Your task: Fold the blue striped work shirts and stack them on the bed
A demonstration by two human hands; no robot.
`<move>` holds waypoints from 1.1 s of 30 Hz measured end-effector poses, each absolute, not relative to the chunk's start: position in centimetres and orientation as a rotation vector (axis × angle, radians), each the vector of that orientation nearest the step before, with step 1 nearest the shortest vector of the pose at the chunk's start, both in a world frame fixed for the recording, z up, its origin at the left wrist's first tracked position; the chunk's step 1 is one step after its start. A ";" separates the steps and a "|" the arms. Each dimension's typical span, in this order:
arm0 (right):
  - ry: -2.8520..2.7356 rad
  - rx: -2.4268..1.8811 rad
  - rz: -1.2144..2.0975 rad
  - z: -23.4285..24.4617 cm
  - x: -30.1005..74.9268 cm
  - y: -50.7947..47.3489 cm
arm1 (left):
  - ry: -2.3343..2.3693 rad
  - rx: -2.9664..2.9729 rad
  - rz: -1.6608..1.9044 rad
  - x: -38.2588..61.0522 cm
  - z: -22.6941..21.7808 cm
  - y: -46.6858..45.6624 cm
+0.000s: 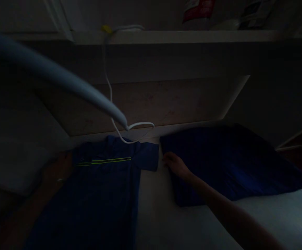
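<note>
A dark blue short-sleeved shirt [96,194] with yellow-green stripes across the chest lies spread on a pale surface. My left hand [59,166] is at its left shoulder and sleeve; darkness hides the fingers, so their grip is unclear. Just right of the shirt's right sleeve [148,156] is my right hand [176,166], its fingers loosely bent and pointing left, with nothing seen in them. Beneath that hand is the left edge of a darker blue cloth [213,163], which looks folded.
A pale rod [62,78] slants in from the upper left, and a looped white cable [110,90] hangs near its tip. Above the back panel [151,100] runs a shelf [171,36] holding a red-labelled container [198,12]. The pale work surface [153,215] shows between the cloths.
</note>
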State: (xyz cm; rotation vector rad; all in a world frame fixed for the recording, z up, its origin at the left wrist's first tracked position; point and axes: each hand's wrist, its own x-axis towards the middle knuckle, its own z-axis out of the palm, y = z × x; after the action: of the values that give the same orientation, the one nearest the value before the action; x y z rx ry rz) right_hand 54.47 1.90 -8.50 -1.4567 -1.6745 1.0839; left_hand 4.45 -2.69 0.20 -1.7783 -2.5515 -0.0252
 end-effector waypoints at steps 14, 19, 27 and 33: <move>-1.319 -2.714 0.275 -3.0 83.7 6.2 | -2.751 -2.762 -0.638 40.3 -6.9 0.7; -1.431 -2.668 0.325 -5.4 85.2 4.3 | -2.724 -2.542 -0.679 46.3 -8.1 4.0; -1.367 -2.284 0.074 -4.1 86.0 0.2 | -2.349 -2.514 -0.497 44.5 -5.4 1.3; -1.130 -1.680 0.499 -5.8 89.6 -11.8 | -1.467 -3.114 -0.937 44.4 -1.1 -7.8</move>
State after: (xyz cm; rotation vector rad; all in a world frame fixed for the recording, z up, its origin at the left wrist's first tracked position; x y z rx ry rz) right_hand 89.62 -11.81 -5.81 -1.6802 -1.1300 0.4994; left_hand 44.38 -7.80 -1.12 -3.1141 -1.4669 -0.9371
